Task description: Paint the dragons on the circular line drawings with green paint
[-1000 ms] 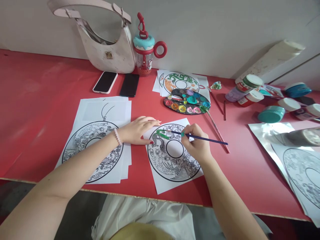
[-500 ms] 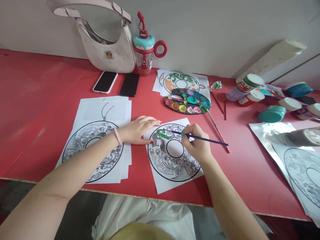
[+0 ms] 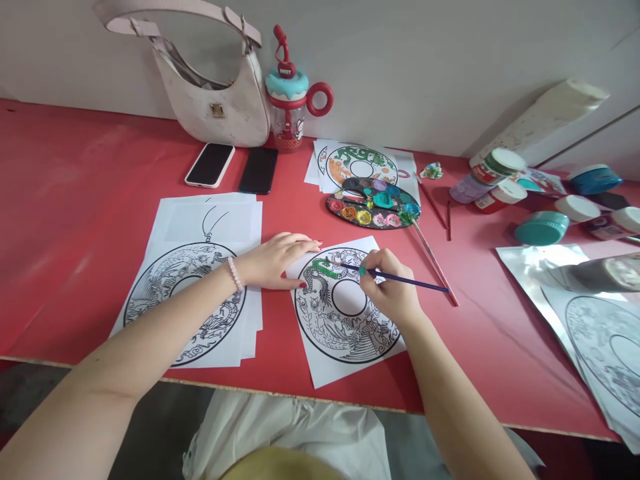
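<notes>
My right hand grips a blue-handled paintbrush, its tip on the green-painted part of a printed dragon. The dragon lies on a sheet with a ring-shaped line drawing, mostly uncoloured. My left hand lies flat with fingers apart, thumb and fingertips at the sheet's left edge. Behind the sheet sits a paint palette with several colours in its wells. A second paintbrush leans from the palette onto the table, its bristles in green paint.
Left are stacked uncoloured sheets. Behind them are two phones, a handbag and a red-handled cup. A partly coloured sheet lies behind the palette. Several paint jars and more sheets occupy the right side.
My right hand and the paintbrush have shifted slightly left, the tip staying around the green part of the dragon. My left hand has stayed in place.
</notes>
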Motion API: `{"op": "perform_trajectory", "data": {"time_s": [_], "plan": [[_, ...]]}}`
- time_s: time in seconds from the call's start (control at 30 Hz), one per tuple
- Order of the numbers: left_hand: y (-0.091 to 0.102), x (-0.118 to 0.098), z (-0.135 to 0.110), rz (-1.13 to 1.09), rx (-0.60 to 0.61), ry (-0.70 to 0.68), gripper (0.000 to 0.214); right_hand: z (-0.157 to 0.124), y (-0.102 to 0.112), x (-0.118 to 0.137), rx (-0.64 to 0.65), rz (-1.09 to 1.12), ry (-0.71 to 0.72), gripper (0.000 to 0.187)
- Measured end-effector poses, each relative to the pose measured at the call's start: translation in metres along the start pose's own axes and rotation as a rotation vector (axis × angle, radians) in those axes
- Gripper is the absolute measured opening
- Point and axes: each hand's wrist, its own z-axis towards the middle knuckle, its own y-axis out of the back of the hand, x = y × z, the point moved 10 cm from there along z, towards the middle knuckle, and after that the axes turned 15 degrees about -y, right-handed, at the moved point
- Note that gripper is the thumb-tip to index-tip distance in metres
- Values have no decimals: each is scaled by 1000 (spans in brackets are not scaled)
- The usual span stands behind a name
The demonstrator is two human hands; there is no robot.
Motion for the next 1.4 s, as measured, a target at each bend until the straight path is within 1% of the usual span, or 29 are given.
{"op": "perform_trajectory", "data": {"time_s": [0.23,0.37,0.5,0.6,0.77,0.9,1.0,1.1,1.13,1.2,1.27,1.33,1.4], "plan": [[-1,2,0,-3,10,21,72,1,2,2,1,29,-8,15],[-3,4,-1,-9,16,36,73,-1,6,4,-29,65,10,16],[-3,4,-2,-12,2,34,74,-2,-3,2,20,33,2,14],[-2,3,-1,-14,-4,29,73,-1,-6,0,31,-7,-19,13],[-2,4,-1,-11,-8,29,74,0,-3,-1,0,9,-31,14],[-2,1,-1,10,4,11,74,0,-7,-1,24,-10,-24,12],[-2,2,-2,10,1,19,73,-1,-5,-3,1,-11,-27,13],[-3,4,-3,1,-3,31,75,-1,-1,-4,-25,39,-32,14],[-4,4,-4,0,-2,33,75,0,2,-5,-43,55,-40,13],[-5,5,-4,0,6,38,76,3,14,-13,-141,83,-80,11],[-5,6,-5,1,7,49,75,6,38,-30,-326,102,-172,7],[-4,5,-5,-7,8,44,74,6,63,-53,-519,103,-306,6],[-3,4,-5,-13,7,38,73,8,81,-70,-622,101,-368,7]]}}
